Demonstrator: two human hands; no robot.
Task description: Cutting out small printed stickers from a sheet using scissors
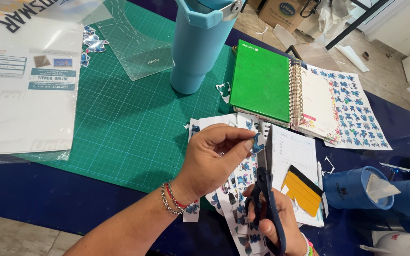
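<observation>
I hold a small blue cartoon sticker [257,141] pinched in the fingers of my left hand [212,159], just over a pile of sticker sheets [236,189] on the table [34,189]. My right hand [274,220] grips dark scissors [264,189], and the blades are open around the sticker's edge. A green cutting mat [119,118] lies to the left. A green notebook [261,80] and a tall blue cup [196,45] sit behind.

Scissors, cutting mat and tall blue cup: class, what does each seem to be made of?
Scissors: metal blades with a dull sheen, dark handles that look plastic. Cutting mat: matte green, probably flexible vinyl or rubber, printed with a grid. Tall blue cup: smooth satin coat, perhaps painted metal or plastic.
</observation>
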